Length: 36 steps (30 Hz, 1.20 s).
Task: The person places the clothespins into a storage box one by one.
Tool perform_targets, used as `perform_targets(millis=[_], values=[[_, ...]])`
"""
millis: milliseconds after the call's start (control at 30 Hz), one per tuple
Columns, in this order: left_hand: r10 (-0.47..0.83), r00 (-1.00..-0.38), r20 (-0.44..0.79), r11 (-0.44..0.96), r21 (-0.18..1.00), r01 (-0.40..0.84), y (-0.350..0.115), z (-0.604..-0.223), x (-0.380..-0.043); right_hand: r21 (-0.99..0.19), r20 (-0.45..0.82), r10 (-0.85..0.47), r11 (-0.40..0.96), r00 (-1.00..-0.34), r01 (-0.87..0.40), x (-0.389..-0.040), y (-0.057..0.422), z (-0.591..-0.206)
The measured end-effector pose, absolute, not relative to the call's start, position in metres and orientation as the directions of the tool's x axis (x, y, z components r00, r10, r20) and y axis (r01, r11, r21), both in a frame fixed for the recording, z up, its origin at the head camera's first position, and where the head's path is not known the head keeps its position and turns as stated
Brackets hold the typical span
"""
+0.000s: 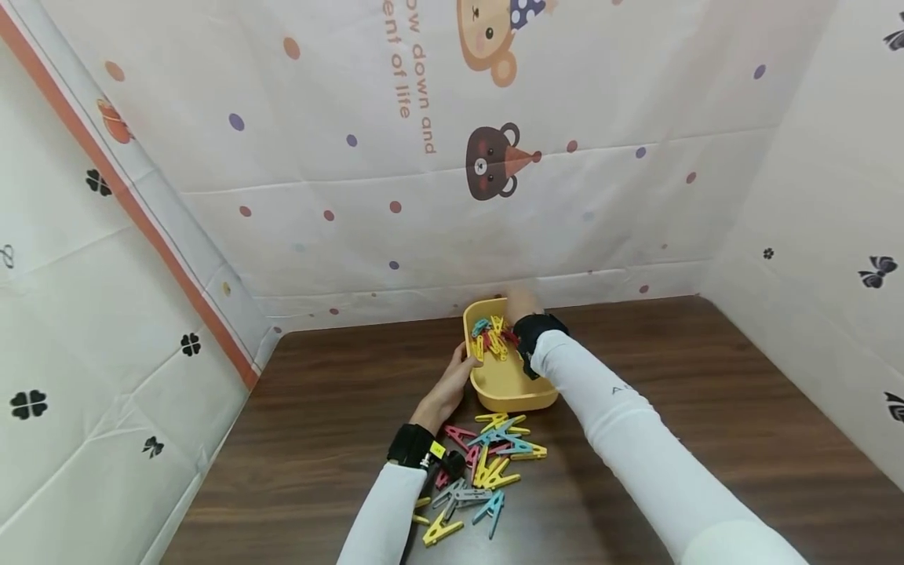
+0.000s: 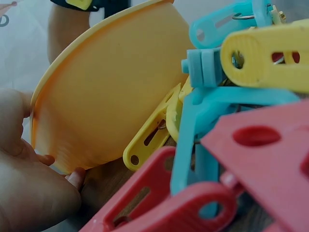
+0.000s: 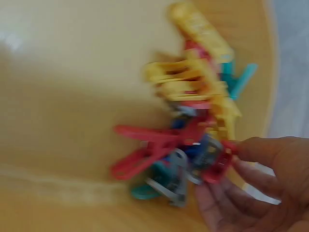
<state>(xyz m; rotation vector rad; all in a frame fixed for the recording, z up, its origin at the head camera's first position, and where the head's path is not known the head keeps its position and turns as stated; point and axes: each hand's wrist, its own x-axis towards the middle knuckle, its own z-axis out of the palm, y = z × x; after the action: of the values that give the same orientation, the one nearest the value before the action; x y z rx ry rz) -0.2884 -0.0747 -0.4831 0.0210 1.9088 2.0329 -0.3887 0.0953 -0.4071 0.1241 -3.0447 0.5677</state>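
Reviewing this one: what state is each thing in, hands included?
Yellow container: open-topped, partly filled with clips.
Clips in the container: heaped together.
Loose clips: jumbled on the table, outside the container.
Left hand: holding the container's side.
Right hand: inside the container, at a red clip; too blurred to confirm a grip.
Black wristbands: one on each wrist.

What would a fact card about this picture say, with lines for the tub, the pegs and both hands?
tub: yellow, near the far edge of the brown table
pegs in tub: yellow, red, teal, gray, blue
pegs on table: yellow, pinkish red, light blue, gray
left hand: holds the tub's side
right hand: inside, seems to pinch a red peg; blurry
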Motion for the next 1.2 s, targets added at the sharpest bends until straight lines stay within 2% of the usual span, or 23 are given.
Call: perform_targets(millis=[67,133,267,333,400,500,600,733,833,1000,1200], values=[[0.262,-0.940,-0.220,-0.036,0.971,-0.237,-0.071,-0.482,-0.290,-0.347,0.052,-0.084,0.933,-0.995,-0.097,-0.393,0.102,-0.410],[0.258,-0.943,-0.212,-0.041,0.972,-0.230,-0.068,-0.480,-0.291,-0.374,0.079,-0.145,0.913,-0.986,-0.164,-0.397,0.112,-0.404],[0.255,-0.942,-0.219,-0.041,0.971,-0.237,-0.066,-0.477,-0.293,-0.454,0.045,-0.281,0.849,-0.959,-0.270,-0.380,0.135,-0.356],[0.254,-0.939,-0.231,-0.036,0.968,-0.247,-0.067,-0.478,-0.292,-0.433,0.042,-0.341,0.841,-0.939,-0.325,-0.360,0.145,-0.325],[0.254,-0.937,-0.240,-0.028,0.967,-0.255,-0.068,-0.479,-0.289,-0.385,0.084,-0.443,0.812,-0.892,-0.439,-0.337,0.155,-0.300],[0.264,-0.934,-0.241,-0.018,0.967,-0.255,-0.070,-0.482,-0.287,-0.290,0.176,-0.593,0.731,-0.786,-0.617,-0.298,0.172,-0.290],[0.265,-0.933,-0.243,-0.015,0.967,-0.256,-0.072,-0.484,-0.286,-0.258,0.184,-0.714,0.628,-0.676,-0.734,-0.251,0.186,-0.308],[0.252,-0.934,-0.252,-0.020,0.964,-0.265,-0.073,-0.483,-0.286,-0.246,0.048,-0.802,0.569,-0.596,-0.785,-0.192,0.196,-0.355],[0.256,-0.933,-0.253,-0.023,0.963,-0.268,-0.073,-0.482,-0.287,-0.241,-0.070,-0.837,0.542,-0.543,-0.805,-0.161,0.199,-0.389],[0.255,-0.938,-0.234,-0.024,0.968,-0.249,-0.073,-0.484,-0.287,-0.218,-0.144,-0.871,0.491,-0.470,-0.844,-0.145,0.197,-0.419],[0.243,-0.939,-0.242,-0.014,0.967,-0.253,-0.075,-0.485,-0.288,-0.149,-0.145,-0.857,0.513,-0.495,-0.845,-0.153,0.189,-0.424]])
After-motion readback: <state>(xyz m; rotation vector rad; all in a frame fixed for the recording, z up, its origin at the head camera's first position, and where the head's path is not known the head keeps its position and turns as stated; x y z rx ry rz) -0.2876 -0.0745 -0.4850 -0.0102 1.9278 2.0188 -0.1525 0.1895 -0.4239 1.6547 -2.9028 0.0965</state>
